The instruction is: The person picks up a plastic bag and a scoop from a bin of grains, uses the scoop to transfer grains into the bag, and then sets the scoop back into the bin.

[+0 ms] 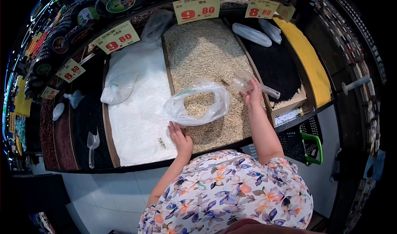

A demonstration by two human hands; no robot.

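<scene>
A clear plastic scoop (271, 92) is in my right hand (253, 94), low over the bin of pale beige grain (206, 44). My fingers wrap around the scoop where its bowl meets the handle, and the handle points out to the right. On the grain, near the front, a clear plastic bag (173, 106) stands with its mouth spread wide, and beige grain shows inside the ring of its rim. My left hand (180, 142) lies with fingers stretched out, fingertips right at the bag's near edge, beside the divider with the white grain.
To the left is a bin of white grain (140, 130) with a plastic bag (120, 87) on it; another scoop (92, 148) lies further left. Dark grain (277, 64) fills the bin on the right. Price signs (197, 9) line the back, and a green-handled basket (313, 148) stands below.
</scene>
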